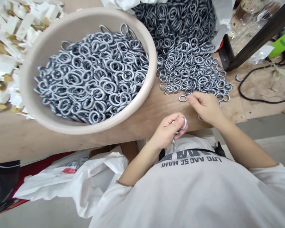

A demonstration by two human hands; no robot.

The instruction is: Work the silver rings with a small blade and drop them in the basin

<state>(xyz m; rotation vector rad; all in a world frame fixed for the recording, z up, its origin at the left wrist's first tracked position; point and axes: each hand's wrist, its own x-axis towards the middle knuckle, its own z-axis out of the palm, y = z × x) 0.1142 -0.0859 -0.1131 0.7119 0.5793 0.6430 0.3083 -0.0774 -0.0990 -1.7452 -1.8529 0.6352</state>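
A knock to the tub (85, 128) could spill its heaped rings (104, 85). A slackening grip could drop the clamped rings (185, 123), poking past the left hand's (167, 131) fingers, off the desk (148, 117). The right hand (207, 107) has thumb and fingertips together beside the loose pile (192, 65); whether they pinch one, I cannot tell.

I take this for a small workshop: on the wooden bench (142, 125), a broad tub (92, 129) brims with grey rings (92, 85) left of the left hand (167, 130), a loose ring pile (192, 66) spreads beyond the right hand (207, 109), white pieces (6, 65) mound farther left, and a dark bar (258, 37) slants up to the right.
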